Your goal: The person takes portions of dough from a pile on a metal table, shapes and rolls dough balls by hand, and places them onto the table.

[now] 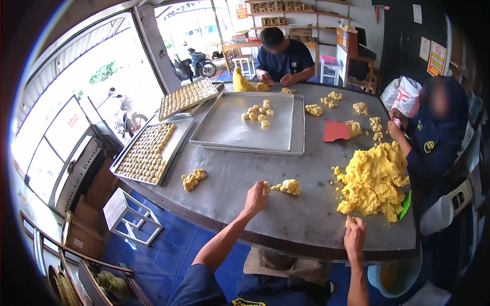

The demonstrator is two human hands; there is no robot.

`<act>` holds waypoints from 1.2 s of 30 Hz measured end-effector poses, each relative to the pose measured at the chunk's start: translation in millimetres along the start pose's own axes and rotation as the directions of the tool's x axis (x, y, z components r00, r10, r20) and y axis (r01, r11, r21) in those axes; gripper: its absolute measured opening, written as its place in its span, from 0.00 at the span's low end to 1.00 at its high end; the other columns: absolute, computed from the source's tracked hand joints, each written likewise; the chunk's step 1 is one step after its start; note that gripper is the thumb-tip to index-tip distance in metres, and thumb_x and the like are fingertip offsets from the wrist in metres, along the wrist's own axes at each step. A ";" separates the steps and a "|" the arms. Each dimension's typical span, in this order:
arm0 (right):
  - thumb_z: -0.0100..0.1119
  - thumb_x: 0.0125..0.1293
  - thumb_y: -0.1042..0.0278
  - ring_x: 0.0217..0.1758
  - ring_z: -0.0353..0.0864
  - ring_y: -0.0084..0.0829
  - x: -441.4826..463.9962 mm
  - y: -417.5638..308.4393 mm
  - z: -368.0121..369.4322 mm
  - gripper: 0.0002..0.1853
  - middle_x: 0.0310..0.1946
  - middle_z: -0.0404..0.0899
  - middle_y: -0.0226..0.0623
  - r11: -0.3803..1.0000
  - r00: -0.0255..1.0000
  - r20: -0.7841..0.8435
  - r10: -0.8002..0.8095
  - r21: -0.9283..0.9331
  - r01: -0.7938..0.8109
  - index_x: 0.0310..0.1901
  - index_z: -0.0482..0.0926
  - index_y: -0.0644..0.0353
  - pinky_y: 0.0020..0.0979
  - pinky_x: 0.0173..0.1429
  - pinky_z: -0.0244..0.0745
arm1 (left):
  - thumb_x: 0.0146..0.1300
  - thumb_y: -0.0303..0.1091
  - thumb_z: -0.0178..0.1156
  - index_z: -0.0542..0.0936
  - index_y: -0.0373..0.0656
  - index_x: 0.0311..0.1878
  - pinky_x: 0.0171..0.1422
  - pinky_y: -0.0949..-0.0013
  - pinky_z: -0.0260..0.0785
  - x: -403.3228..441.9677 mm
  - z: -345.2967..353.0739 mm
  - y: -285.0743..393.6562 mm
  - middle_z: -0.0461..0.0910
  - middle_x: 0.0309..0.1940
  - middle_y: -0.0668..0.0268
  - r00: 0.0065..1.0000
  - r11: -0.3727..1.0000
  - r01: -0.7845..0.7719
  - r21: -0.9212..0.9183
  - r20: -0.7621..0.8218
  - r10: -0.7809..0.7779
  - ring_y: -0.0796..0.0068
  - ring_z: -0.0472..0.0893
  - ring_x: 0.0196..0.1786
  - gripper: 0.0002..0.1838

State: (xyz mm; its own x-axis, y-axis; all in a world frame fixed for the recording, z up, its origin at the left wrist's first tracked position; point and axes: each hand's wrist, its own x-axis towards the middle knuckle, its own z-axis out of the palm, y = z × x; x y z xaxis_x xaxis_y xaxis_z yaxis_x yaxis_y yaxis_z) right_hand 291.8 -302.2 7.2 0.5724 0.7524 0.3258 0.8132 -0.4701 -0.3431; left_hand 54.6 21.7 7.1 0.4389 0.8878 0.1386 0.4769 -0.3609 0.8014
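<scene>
My left hand (256, 198) is closed round a small pale dough piece (267, 187), just left of a clump of pale dough pieces (289, 187) on the table. Close to the table's front edge, my right hand (354, 235) has its fingers curled together, with a bit of yellow filling (347, 221) showing at the fingertips. Just beyond it rises a big crumbly heap of yellow filling (375, 178). A bright green scraper (406, 205) sticks out at the heap's right side. Another clump of dough pieces (194, 179) lies further left.
A metal tray (219, 127) with several dough balls stands mid-table. Fuller trays (171, 166) line the left side. A red scraper (335, 131) leans by dough at right. Co-workers sit at the far side (285, 61) and right (439, 122). A stool (125, 209) stands left.
</scene>
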 end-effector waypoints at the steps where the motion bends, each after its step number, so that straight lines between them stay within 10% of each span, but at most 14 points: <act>1: 0.58 0.66 0.79 0.51 0.74 0.52 7.3 1.6 -1.8 0.24 0.51 0.76 0.52 0.999 0.999 -0.033 0.030 0.015 -0.030 0.64 0.73 0.71 0.46 0.58 0.71 | 0.68 0.33 0.54 0.79 0.38 0.53 0.51 0.56 0.76 6.7 -0.9 4.1 0.86 0.42 0.54 0.994 0.985 0.094 -0.146 0.068 -0.085 0.56 0.85 0.45 0.14; 8: 0.59 0.66 0.78 0.57 0.72 0.56 6.0 -4.0 12.9 0.21 0.64 0.69 0.52 0.983 0.964 -0.265 0.012 -0.175 -0.060 0.62 0.75 0.69 0.48 0.64 0.69 | 0.64 0.40 0.62 0.78 0.34 0.51 0.51 0.63 0.78 16.6 9.8 -0.4 0.87 0.41 0.53 0.995 0.997 0.047 -0.060 0.095 -0.041 0.64 0.87 0.45 0.20; 11: 0.60 0.67 0.77 0.59 0.71 0.56 1.2 -4.8 11.0 0.18 0.65 0.70 0.51 0.997 0.991 -0.116 0.071 -0.023 -0.074 0.58 0.79 0.68 0.48 0.63 0.70 | 0.62 0.44 0.66 0.78 0.33 0.50 0.52 0.61 0.78 9.6 -10.0 32.5 0.87 0.41 0.53 0.953 0.967 0.252 -0.032 0.179 -0.243 0.61 0.87 0.45 0.23; 16: 0.64 0.60 0.81 0.52 0.78 0.52 18.3 10.2 18.1 0.21 0.52 0.81 0.48 0.990 0.970 -0.224 0.091 0.122 -0.064 0.57 0.80 0.68 0.46 0.58 0.71 | 0.68 0.32 0.58 0.75 0.35 0.51 0.43 0.61 0.77 13.0 7.8 8.8 0.86 0.37 0.51 0.962 0.976 -0.209 -0.061 -0.195 0.194 0.60 0.87 0.37 0.13; 25: 0.64 0.59 0.81 0.50 0.76 0.51 21.4 0.9 8.5 0.11 0.47 0.80 0.46 0.987 0.979 -0.175 0.102 0.139 -0.078 0.45 0.82 0.66 0.47 0.57 0.70 | 0.67 0.31 0.63 0.85 0.36 0.47 0.38 0.73 0.78 26.4 -0.1 5.6 0.86 0.30 0.63 0.967 0.899 0.236 -0.368 0.181 -0.180 0.81 0.84 0.33 0.10; 36: 0.63 0.61 0.80 0.51 0.77 0.50 15.8 1.2 10.8 0.14 0.45 0.80 0.47 0.971 0.971 -0.185 0.151 0.212 -0.111 0.49 0.83 0.65 0.46 0.57 0.72 | 0.62 0.34 0.67 0.83 0.38 0.40 0.51 0.55 0.76 10.8 9.7 3.3 0.83 0.39 0.53 0.972 0.982 -0.176 0.075 -0.144 0.185 0.53 0.83 0.45 0.09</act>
State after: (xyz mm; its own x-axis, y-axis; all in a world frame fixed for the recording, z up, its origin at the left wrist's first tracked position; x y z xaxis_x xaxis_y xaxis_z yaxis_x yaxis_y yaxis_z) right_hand 300.8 -285.8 2.5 0.6982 0.5745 0.4272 0.7039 -0.4420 -0.5560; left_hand 68.3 27.4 5.6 0.4051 0.8374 0.3669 0.4483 -0.5317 0.7186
